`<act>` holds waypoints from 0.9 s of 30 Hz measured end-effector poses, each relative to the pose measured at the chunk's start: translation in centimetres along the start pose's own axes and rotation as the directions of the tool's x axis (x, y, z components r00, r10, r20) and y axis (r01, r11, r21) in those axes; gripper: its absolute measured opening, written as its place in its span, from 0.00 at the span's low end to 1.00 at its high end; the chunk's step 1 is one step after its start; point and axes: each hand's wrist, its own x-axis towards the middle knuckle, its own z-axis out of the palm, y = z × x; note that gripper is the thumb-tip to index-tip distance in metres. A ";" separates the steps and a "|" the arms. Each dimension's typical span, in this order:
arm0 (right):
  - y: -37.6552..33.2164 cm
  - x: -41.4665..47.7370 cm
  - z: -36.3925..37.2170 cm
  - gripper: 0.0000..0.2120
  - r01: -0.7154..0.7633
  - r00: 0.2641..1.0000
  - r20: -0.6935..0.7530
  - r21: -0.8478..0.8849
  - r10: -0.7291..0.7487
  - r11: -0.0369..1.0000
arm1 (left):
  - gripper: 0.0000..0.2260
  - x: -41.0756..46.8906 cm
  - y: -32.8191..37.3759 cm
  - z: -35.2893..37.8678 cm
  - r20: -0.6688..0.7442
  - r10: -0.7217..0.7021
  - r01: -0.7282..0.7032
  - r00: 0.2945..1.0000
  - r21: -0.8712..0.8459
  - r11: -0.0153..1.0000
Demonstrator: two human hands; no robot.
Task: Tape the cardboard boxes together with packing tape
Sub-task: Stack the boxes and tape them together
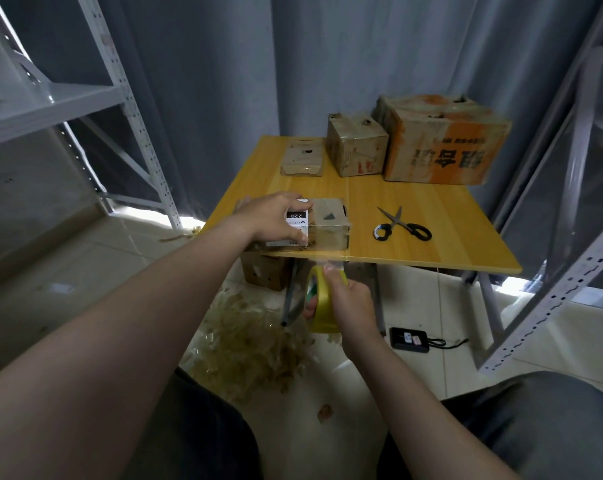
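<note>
A small cardboard box [329, 223] with a white label sits at the near edge of the yellow wooden table [414, 216]. My left hand [274, 216] grips the box from above, over the label. Below the table edge, my right hand [350, 299] holds a yellow roll of packing tape [322, 306]. A clear strip of tape [331, 263] runs from the roll up to the box's front face. Black-handled scissors [402, 225] lie on the table to the right of the box.
Three more cardboard boxes stand at the table's back: a flat one [301, 157], a medium one [357, 145] and a large orange-printed one [442, 140]. Another box [265, 271] sits under the table. Used tape scraps [255, 344] and a black device [409, 339] lie on the floor. Metal shelving stands on both sides.
</note>
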 end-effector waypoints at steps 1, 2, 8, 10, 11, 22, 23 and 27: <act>0.2 0.1 0.0 0.20 0.005 1.000 0.000 -0.017 -0.005 1.000 | 0.39 0.0 -0.1 0.2 0.001 0.006 -0.006 1.000 0.011 1.000; 0.3 0.2 0.1 0.20 0.015 1.000 -0.001 -0.030 -0.015 0.999 | 0.38 -0.1 -0.1 0.3 -0.007 0.005 -0.005 1.000 0.028 1.000; -0.6 0.7 0.5 0.16 -0.001 0.999 0.040 -0.046 0.003 0.999 | 0.36 -1.4 1.1 1.9 -0.207 -0.018 0.072 0.978 0.257 0.964; -0.9 0.9 0.8 0.13 -0.028 0.998 0.049 -0.056 0.031 0.998 | 0.35 -2.3 1.6 2.5 -0.244 -0.052 0.100 0.968 0.186 0.977; -0.9 0.9 0.9 0.12 -0.048 0.997 0.059 -0.049 0.051 0.998 | 0.31 -2.9 1.9 3.0 -0.294 -0.065 0.108 0.954 0.132 0.985; -0.6 1.6 1.3 0.15 -0.077 0.997 0.000 -0.221 0.079 0.972 | 0.10 -7.4 5.8 7.5 0.272 -0.353 0.397 0.895 -0.848 0.351; -0.7 1.7 1.1 0.16 -0.070 0.996 0.028 -0.252 0.080 0.965 | 0.09 -7.3 5.8 7.6 0.260 -0.345 0.372 0.902 -0.873 0.315; -1.5 2.4 -0.8 0.24 0.121 0.989 0.140 -0.530 -0.053 0.839 | 0.06 -6.7 5.4 8.2 0.189 -0.329 0.258 0.925 -0.949 0.183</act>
